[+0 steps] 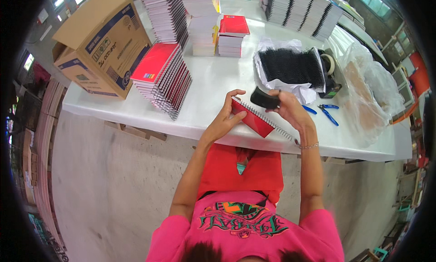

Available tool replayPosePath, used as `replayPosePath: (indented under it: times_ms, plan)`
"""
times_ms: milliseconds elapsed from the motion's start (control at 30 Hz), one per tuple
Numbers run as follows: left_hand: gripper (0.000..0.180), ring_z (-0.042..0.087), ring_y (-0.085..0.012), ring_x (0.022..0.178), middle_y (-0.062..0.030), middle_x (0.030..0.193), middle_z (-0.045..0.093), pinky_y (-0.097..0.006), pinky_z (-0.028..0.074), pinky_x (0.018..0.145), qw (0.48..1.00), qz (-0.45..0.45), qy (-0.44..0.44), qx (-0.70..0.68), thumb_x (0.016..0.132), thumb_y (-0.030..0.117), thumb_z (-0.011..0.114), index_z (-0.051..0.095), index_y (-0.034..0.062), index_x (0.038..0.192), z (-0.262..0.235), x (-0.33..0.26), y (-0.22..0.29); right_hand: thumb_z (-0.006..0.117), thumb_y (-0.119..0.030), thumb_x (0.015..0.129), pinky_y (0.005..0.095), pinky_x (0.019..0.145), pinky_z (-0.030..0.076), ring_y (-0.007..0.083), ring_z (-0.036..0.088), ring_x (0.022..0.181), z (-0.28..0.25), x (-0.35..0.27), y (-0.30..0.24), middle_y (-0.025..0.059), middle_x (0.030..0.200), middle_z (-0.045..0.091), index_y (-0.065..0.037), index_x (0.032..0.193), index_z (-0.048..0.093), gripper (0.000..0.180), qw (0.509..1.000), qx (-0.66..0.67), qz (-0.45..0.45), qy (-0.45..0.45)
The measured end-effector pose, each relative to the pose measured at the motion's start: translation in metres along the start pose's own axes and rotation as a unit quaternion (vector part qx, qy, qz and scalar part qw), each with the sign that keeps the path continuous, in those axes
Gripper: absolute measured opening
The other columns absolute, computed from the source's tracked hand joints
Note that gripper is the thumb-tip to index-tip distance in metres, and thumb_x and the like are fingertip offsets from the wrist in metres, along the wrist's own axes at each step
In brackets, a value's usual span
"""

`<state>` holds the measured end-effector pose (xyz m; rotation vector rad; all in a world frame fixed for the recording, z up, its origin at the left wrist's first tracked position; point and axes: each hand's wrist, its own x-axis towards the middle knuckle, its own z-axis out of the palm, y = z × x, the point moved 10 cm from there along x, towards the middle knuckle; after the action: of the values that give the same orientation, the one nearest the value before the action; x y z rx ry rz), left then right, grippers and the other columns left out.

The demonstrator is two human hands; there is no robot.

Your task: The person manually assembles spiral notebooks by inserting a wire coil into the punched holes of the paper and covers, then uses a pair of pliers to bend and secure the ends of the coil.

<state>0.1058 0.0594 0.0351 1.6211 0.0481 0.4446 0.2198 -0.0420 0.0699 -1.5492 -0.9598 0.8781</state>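
As the left hand (225,120) holds the notebook (257,122) and the right hand (291,110) grips a black block (265,100), guiding the coil (284,133) straight looks wise to me.

notebook-binding workshop. red spiral notebook (258,122), wire (284,133) running past its end, at centre; stacks of spiral-bound notebooks (161,76), upper left and top right; heap of black coils (290,66), upper right of centre, blue pliers (329,116) near it. long white-covered worktable (204,76) across frame; cardboard box (106,48) upper left. grey concrete floor (122,171) lower left, long boards (43,144) at left edge.
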Motion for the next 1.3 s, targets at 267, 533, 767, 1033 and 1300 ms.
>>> replayPosePath:
  times_ms: [267, 533, 767, 1033, 1300]
  plan:
    - [0.068, 0.043, -0.0159, 0.117, -0.0067, 0.123, 0.041, -0.032, 0.033, 0.105, 0.999, 0.015, 0.004, -0.041, 0.091, 0.009, 0.061, 0.026, 0.0094, 0.148, 0.001, 0.000, 0.003, 0.064, -0.031, 0.093, 0.0271, 0.081, 0.047, 0.0130, 0.058, 0.093, -0.001, 0.002, 0.015, 0.0045, 0.103, 0.067, -0.001, 0.113, 0.070, 0.037, 0.999, 0.012, 0.035, 0.006]
    - [0.065, 0.046, -0.0141, 0.107, -0.0086, 0.125, 0.045, -0.028, 0.038, 0.099, 0.996, 0.018, 0.005, -0.083, 0.093, 0.007, 0.059, 0.027, 0.0108, 0.148, 0.001, -0.007, -0.001, 0.066, -0.028, 0.092, 0.0290, 0.085, 0.043, 0.0119, 0.055, 0.093, 0.014, -0.003, 0.003, 0.0014, 0.100, 0.063, -0.007, 0.103, 0.074, 0.025, 0.996, -0.076, -0.044, 0.005]
    - [0.045, 0.047, -0.0128, 0.107, -0.0050, 0.122, 0.047, -0.027, 0.039, 0.096, 0.989, 0.017, 0.128, -0.075, 0.096, 0.011, 0.057, 0.038, 0.0052, 0.136, -0.011, -0.014, -0.022, 0.078, -0.027, 0.081, 0.0380, 0.090, 0.042, 0.0277, 0.052, 0.104, -0.006, -0.013, -0.023, 0.0096, 0.116, 0.055, -0.014, 0.113, 0.071, 0.036, 0.908, -0.276, -0.235, 0.210]
    - [0.024, 0.048, -0.0112, 0.097, -0.0052, 0.109, 0.052, -0.022, 0.038, 0.085, 0.975, 0.056, 0.214, 0.000, 0.098, 0.016, 0.056, 0.051, 0.0032, 0.117, -0.025, -0.021, -0.009, 0.075, -0.036, 0.080, 0.0489, 0.099, 0.036, 0.0340, 0.049, 0.116, -0.097, -0.086, 0.050, 0.0154, 0.125, 0.054, -0.015, 0.129, 0.059, 0.055, 0.806, -0.510, -0.047, 0.296]
    - [0.023, 0.051, -0.0103, 0.083, -0.0043, 0.098, 0.062, -0.024, 0.042, 0.075, 0.969, 0.074, 0.231, 0.051, 0.093, 0.017, 0.066, 0.059, 0.0010, 0.108, -0.028, -0.019, 0.007, 0.066, -0.012, 0.086, 0.0379, 0.095, 0.042, 0.0314, 0.055, 0.108, -0.098, -0.109, 0.030, 0.0163, 0.113, 0.056, -0.006, 0.129, 0.057, 0.044, 0.854, -0.356, -0.074, 0.373]
